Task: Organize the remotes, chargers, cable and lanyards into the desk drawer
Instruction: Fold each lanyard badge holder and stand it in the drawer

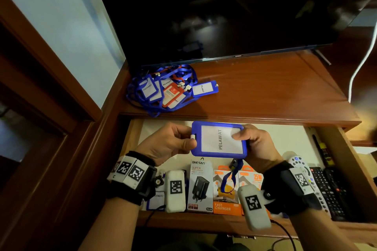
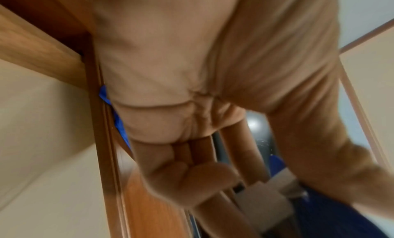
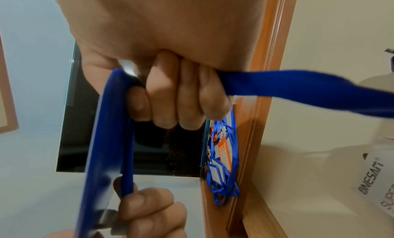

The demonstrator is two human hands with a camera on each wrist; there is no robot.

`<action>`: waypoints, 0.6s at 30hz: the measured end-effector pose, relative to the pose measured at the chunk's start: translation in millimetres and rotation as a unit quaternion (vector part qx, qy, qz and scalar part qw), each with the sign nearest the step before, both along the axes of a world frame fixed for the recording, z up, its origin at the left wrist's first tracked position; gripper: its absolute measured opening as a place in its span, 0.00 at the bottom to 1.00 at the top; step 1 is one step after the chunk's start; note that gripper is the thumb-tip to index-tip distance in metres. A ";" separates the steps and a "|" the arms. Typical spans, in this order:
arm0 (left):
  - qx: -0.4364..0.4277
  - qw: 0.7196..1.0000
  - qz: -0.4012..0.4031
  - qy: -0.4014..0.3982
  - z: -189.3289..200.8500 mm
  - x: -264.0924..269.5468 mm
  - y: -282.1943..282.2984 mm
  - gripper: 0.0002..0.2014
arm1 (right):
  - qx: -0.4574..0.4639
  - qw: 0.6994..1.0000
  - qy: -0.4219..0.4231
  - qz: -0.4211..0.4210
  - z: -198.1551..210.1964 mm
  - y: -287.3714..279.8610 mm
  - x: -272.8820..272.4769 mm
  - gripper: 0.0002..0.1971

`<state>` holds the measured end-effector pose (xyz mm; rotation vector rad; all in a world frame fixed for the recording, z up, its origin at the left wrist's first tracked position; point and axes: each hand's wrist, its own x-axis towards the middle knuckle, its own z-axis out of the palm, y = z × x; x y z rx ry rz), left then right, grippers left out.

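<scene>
Over the open drawer (image 1: 183,223) both hands hold a blue badge holder (image 1: 219,139) with a white PELAWAT card. My left hand (image 1: 190,137) pinches its left edge at the white clip. My right hand (image 1: 243,136) grips the right edge, thumb on the card. In the right wrist view the fingers (image 3: 187,98) curl round the holder's edge (image 3: 106,123) and its blue strap (image 3: 298,88), which hangs down (image 1: 228,181) over the boxes. A pile of blue and red lanyards (image 1: 163,89) lies on the desk top.
Along the drawer's front stand a ONESAM charger box (image 1: 201,185) and orange charger boxes (image 1: 225,193), with another badge (image 1: 156,199) at the left. Several remotes (image 1: 326,189) lie at the right. A dark TV (image 1: 224,16) stands behind the lanyards. A white cable (image 1: 359,67) runs down the right.
</scene>
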<state>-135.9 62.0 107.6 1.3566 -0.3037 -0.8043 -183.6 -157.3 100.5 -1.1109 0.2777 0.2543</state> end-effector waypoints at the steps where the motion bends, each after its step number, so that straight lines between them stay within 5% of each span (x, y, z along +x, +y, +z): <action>1: 0.007 1.000 -0.001 0.001 -0.9 0.2 2.0 0.33 | -0.013 1.000 0.004 0.001 -1.9 -0.8 0.2 0.48; 12: 0.217 0.972 -0.005 -0.092 6.2 2.7 0.9 0.12 | -0.185 0.982 0.031 0.033 -10.5 -3.0 3.2 0.35; 15: 0.232 0.967 -0.002 -0.102 10.5 4.2 -0.3 0.11 | -0.195 0.980 0.027 0.033 -14.4 -5.7 0.3 0.25; 18: 0.207 0.973 -0.018 -0.098 14.5 2.1 -2.7 0.12 | -0.185 0.982 0.022 0.025 -13.7 -8.7 0.1 0.32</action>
